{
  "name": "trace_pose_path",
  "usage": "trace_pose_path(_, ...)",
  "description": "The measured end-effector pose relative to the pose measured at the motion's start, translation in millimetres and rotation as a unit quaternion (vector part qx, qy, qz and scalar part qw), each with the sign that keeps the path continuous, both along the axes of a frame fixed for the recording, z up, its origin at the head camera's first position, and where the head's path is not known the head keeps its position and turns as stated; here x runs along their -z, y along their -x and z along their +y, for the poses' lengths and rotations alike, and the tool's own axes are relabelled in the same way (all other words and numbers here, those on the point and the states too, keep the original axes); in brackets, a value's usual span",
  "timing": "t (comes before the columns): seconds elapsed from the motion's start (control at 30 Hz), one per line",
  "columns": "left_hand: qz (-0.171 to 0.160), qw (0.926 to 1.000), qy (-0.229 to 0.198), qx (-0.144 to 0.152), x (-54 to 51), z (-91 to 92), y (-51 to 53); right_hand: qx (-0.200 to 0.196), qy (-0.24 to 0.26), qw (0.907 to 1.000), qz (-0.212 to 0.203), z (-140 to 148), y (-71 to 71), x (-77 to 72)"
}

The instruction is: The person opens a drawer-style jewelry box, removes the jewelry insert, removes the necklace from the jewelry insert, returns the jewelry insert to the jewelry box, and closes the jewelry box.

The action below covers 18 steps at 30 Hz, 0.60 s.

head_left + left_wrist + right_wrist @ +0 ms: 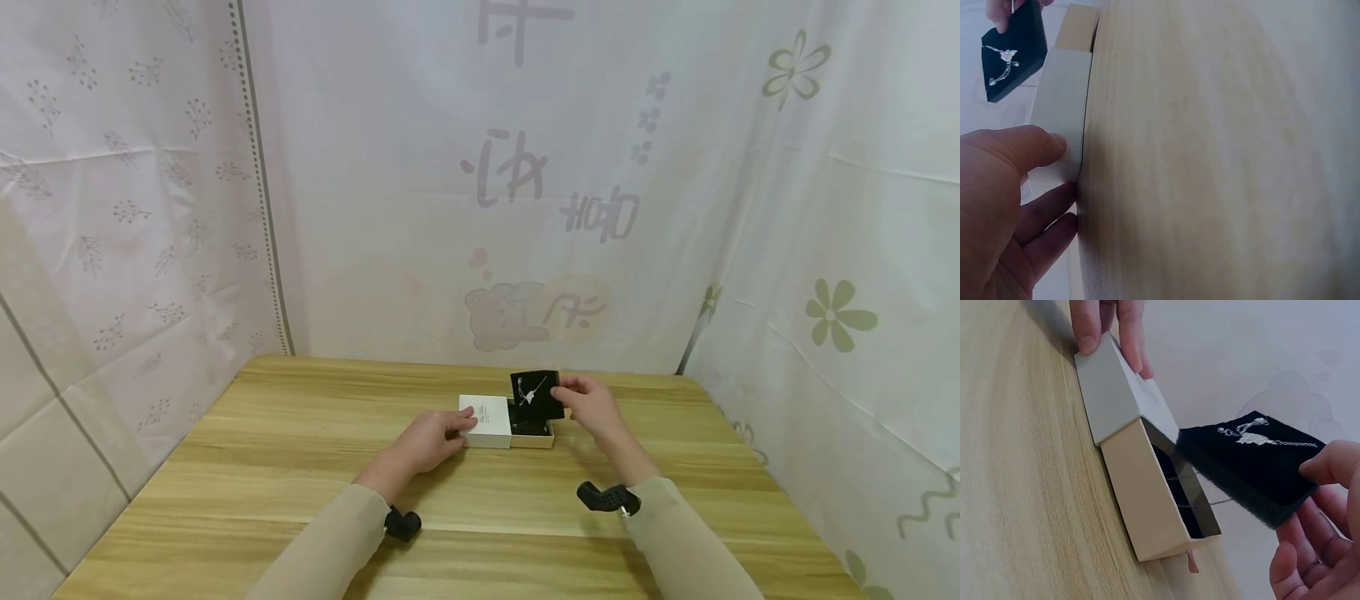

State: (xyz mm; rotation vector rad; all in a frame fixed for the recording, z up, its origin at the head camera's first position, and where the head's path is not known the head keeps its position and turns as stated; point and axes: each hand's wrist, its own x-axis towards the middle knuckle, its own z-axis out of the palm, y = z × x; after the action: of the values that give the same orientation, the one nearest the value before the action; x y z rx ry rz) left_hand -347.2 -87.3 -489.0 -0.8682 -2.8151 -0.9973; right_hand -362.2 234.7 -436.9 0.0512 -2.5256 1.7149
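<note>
A small jewelry box lies on the table, its white sleeve slid partway off a beige drawer with a dark inside. My left hand pinches the left end of the sleeve between thumb and fingers. At the box's open right end, my right hand holds a black velvety pad by its edge, thumb on top and fingers beneath. The pad is tilted above the drawer. A silver necklace with a pendant rests on its face, and thin chain strands run from the pad down into the drawer.
The wood-grain table reaches back to a pale printed curtain and has curtains at both sides. A small pull tab sticks out of the drawer's end. Black wrist cameras sit on both forearms.
</note>
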Motion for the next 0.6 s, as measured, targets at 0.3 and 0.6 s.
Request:
trace_pose_path(0.3, 0.007, 1.0000, 0.004, 0.002, -0.9, -0.2, 0.4, -0.009, 0.020, 0.9996, 0.020, -2.9, 0.4, -5.6)
trace_pose_path(0.6, 0.006, 1.0000, 0.004, 0.002, -3.0, -0.5, -2.0, -0.007, 0.037, 0.9989, 0.027, -7.0, -1.1, -12.5)
